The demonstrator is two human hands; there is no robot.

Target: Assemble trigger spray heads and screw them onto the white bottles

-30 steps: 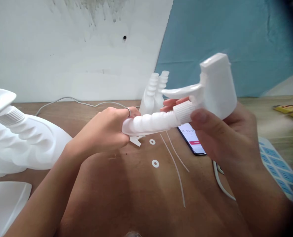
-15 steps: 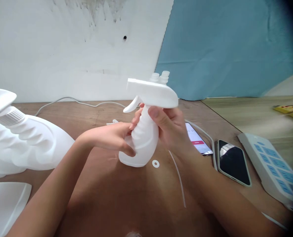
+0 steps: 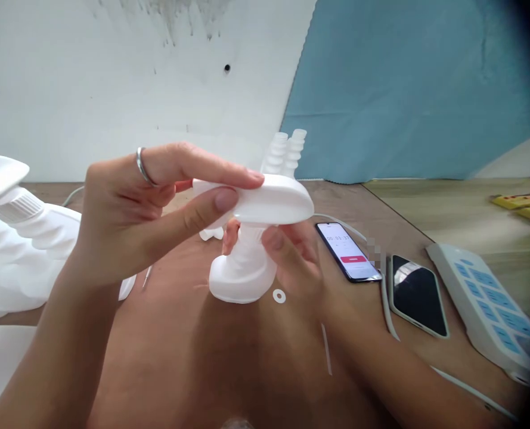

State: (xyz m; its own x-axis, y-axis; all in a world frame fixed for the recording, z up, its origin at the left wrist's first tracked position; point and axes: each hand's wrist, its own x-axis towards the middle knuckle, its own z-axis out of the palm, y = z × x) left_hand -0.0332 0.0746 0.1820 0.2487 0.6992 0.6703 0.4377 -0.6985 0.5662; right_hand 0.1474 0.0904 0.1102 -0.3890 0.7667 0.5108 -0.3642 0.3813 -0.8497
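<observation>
A small white spray bottle (image 3: 243, 269) stands upright on the brown table (image 3: 193, 357), its white trigger head (image 3: 269, 205) on top. My left hand (image 3: 143, 205), a ring on one finger, pinches the trigger head from the left with thumb and fingers. My right hand (image 3: 291, 262) wraps round the bottle's ribbed neck from the right. A small white washer (image 3: 279, 295) and a thin white tube (image 3: 326, 348) lie on the table just right of the bottle.
Finished white spray bottles (image 3: 23, 250) are piled at the left. Two headless bottles (image 3: 285, 152) stand at the back. A phone with a lit screen (image 3: 347, 250), a dark phone (image 3: 417, 295), a white cable and a blue-keyed device (image 3: 483, 304) lie at the right.
The bottle went from lying tilted in the air to standing upright on the table. My left hand moved from the bottle's body up onto the trigger head; my right hand dropped to the neck.
</observation>
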